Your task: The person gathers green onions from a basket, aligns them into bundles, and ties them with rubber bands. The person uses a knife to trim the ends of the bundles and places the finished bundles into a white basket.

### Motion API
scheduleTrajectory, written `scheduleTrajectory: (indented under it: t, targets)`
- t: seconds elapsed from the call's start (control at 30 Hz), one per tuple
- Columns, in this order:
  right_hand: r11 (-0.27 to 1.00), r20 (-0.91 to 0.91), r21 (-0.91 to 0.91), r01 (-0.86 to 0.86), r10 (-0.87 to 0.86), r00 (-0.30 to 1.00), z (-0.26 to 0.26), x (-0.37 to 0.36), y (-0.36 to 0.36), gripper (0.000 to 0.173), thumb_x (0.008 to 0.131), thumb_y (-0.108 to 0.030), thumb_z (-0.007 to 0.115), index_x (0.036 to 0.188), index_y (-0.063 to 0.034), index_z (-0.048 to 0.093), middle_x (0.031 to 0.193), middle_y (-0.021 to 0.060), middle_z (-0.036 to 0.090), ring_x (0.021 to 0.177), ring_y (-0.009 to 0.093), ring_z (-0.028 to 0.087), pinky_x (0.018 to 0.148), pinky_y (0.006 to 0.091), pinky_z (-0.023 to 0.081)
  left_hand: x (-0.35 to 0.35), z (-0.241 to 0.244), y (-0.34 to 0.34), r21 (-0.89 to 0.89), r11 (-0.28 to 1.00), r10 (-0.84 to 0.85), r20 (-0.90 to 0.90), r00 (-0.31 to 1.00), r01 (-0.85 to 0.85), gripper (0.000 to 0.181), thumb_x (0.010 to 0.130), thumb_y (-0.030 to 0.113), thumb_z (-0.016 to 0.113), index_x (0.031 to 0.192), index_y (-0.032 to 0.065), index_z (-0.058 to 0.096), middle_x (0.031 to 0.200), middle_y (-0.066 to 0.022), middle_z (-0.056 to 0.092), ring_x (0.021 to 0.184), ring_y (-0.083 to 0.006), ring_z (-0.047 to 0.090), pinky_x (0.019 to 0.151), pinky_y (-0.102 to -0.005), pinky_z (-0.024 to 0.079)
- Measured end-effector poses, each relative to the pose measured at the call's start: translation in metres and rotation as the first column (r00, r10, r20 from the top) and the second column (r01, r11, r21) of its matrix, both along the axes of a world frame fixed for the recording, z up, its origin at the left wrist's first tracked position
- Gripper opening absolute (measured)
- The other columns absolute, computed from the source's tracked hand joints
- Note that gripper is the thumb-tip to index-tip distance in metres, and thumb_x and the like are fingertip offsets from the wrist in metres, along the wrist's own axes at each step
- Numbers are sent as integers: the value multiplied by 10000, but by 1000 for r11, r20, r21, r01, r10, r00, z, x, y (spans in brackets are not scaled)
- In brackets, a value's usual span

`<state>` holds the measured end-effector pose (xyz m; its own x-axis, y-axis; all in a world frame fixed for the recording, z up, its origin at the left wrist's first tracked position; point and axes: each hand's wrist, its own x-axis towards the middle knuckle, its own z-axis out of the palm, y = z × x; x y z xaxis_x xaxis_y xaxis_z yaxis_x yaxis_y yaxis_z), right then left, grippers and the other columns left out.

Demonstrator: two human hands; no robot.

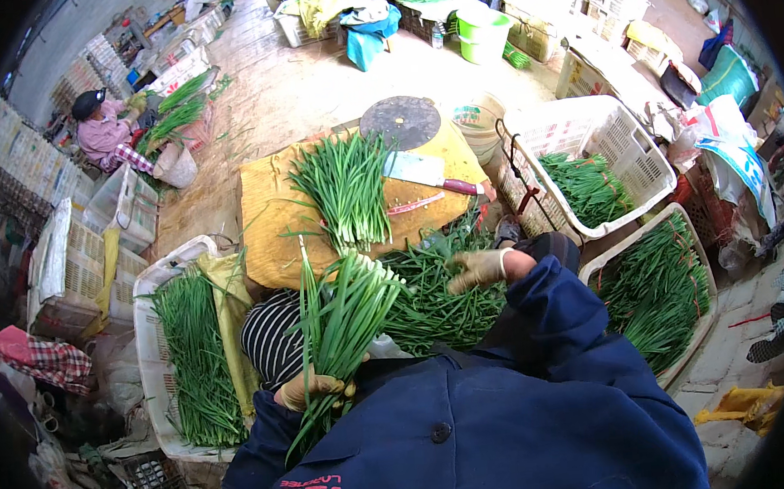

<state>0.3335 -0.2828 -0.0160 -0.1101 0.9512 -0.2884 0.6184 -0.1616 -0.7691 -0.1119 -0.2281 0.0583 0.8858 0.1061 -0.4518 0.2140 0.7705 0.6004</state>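
Observation:
My gloved left hand point(315, 389) is closed around a bunch of garlic chives point(353, 319), whose pale cut ends point up and away from me. Over the loose green leaves point(430, 303) in front of my lap, my gloved right hand point(479, 270) is held with its fingers apart and nothing visible in them; it is slightly blurred. Another bunch of chives point(343, 186) lies on the yellow-covered work surface point(271, 219). Beside it rests a cleaver point(415, 168) with a dark red handle, near a red-and-white strip point(416, 204).
A white crate point(141, 323) of chives stands at my left. On my right are two white crates, one point(660, 178) with tied bunches, the other point(706, 270) fuller. A round dark disc point(400, 122) and bucket point(479, 119) sit ahead. A person point(104, 132) works at far left.

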Motion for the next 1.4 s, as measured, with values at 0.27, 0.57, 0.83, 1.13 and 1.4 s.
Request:
scheduleTrajectory:
  t: [0.27,0.57,0.83,1.13,1.4]
  targets:
    - [758,-54,643,109,-97,994,96,-92,13,316,859,-325,700,982,-37,657,881,181,665,847,339,647,804,393,512,23,16,-2,55,998,-8,-63,998,11,695,773,160,712,1411,57,455,840,-71,616,620,-125,550,551,-234,465]
    - [830,171,505,238,-366,915,37,-43,15,183,861,-266,661,905,-90,679,866,153,662,843,355,638,733,453,505,22,-5,-5,129,990,87,-182,979,-64,503,818,48,672,1300,36,525,895,-107,662,630,-142,616,549,-257,524]
    - [753,-115,628,198,-162,980,82,-99,18,128,846,-151,674,932,-60,649,959,88,665,950,273,619,822,392,500,44,23,-8,248,969,62,-263,963,5,298,791,36,709,1070,-11,617,890,-84,665,767,-153,639,701,-271,518]
    - [941,-74,88,326,-321,944,17,-37,10,256,906,-271,649,974,-26,680,874,142,703,781,220,682,710,343,536,32,21,-9,201,976,134,-225,965,-89,412,771,11,653,1171,16,551,899,-68,619,780,-173,647,674,-301,539]
    - [768,10,633,100,-137,991,106,-94,18,499,768,-409,773,1120,-67,681,1122,168,636,1025,378,574,925,439,459,44,23,-6,244,970,72,-271,960,-3,406,768,17,676,1156,3,557,894,-96,651,772,-189,647,673,-306,535]
